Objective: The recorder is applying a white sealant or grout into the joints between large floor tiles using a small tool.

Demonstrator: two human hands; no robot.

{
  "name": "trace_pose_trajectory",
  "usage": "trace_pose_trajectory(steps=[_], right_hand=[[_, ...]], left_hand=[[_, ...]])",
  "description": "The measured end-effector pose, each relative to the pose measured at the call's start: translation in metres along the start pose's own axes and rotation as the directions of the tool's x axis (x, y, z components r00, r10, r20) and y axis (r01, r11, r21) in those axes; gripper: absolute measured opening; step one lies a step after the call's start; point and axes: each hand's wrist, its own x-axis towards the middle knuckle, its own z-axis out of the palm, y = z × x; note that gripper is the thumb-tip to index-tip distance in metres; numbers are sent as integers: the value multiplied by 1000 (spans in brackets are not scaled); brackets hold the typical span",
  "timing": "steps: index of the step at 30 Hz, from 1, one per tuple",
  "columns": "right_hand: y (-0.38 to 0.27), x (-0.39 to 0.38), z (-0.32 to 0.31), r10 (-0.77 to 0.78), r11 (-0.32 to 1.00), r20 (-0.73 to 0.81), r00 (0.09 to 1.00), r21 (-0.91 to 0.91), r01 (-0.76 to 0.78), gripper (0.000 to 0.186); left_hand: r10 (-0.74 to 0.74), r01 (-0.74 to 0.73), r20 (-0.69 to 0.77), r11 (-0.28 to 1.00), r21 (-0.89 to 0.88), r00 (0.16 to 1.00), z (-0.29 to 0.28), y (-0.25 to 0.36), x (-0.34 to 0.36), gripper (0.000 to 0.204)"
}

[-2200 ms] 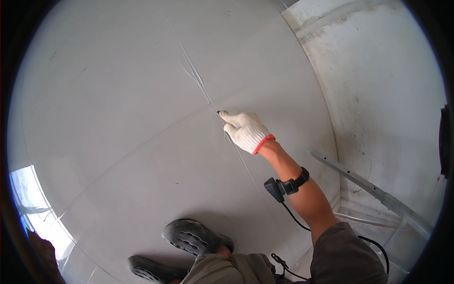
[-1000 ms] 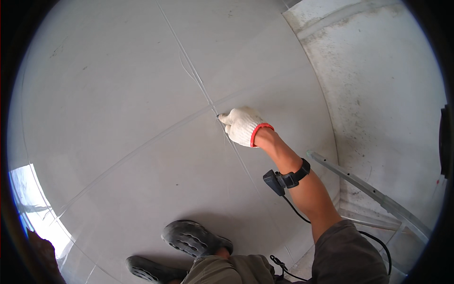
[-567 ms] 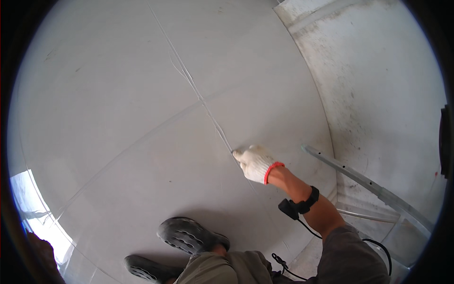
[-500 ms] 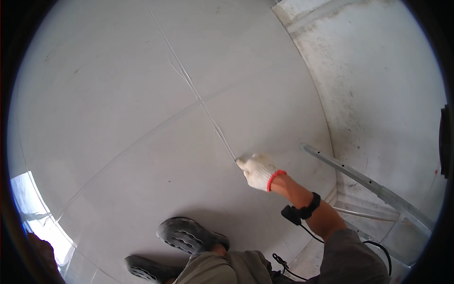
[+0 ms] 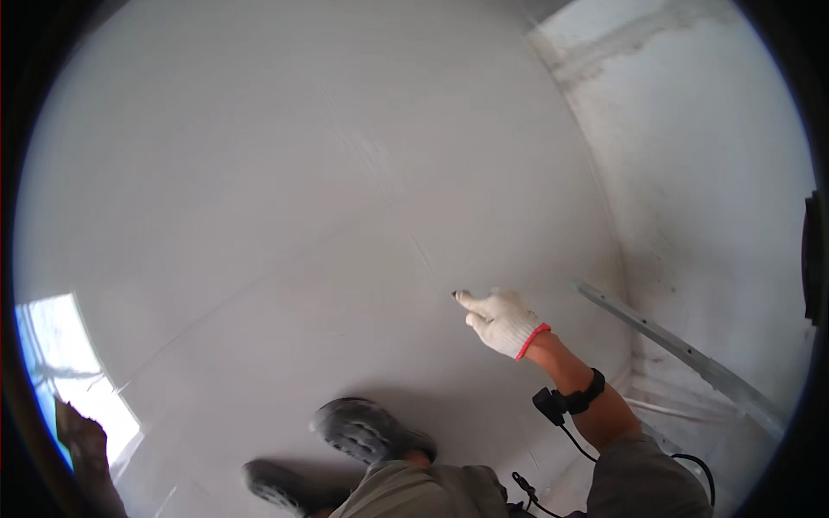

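Observation:
My right hand point(image 5: 501, 321), in a white knit glove with a red cuff, is stretched over a broad smooth grey surface point(image 5: 259, 198). Its fingers are closed, and a small dark tip point(image 5: 455, 294) pokes out at their end. What that tip belongs to I cannot make out. Close by the fingertips a thin pale line point(image 5: 421, 253) runs up and to the left across the surface, blurred and faint in its upper part. My left hand does not show.
A perforated metal bar point(image 5: 682, 350) slants down on the right, near a stained white wall point(image 5: 682, 173). My dark perforated clogs point(image 5: 358, 429) are below. A black cable point(image 5: 577, 440) hangs by my right forearm. Lower left are a bright patch point(image 5: 78, 345) and a brown shape point(image 5: 86, 449).
My right hand has shifted slightly right and turned, and the dark tip now shows. The whole view has moved a little and blurred, so the lines look fainter.

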Motion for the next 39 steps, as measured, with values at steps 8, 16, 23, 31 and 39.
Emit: trace_pose_trajectory(steps=[8,16,23,31,39], right_hand=[[-218,39,-45,-820,354,-470,327,34,935,49],[-438,-13,-83,-929,-340,-161,-333,18,940,49],[-471,-10,-60,-792,-609,247,-558,-258,750,43],[-463,66,-35,-938,-347,146,-315,-422,838,36],[-453,112,-30,-968,246,-45,246,1,969,39]], left_hand=[[-82,134,198,955,-266,977,100,25,-53,45],[-217,256,220,952,-169,951,78,47,-108,47],[-241,307,297,930,-203,924,79,42,-118,47],[-218,225,-57,943,244,974,22,97,-145,44],[-36,71,-188,981,181,982,-48,115,-54,39]])
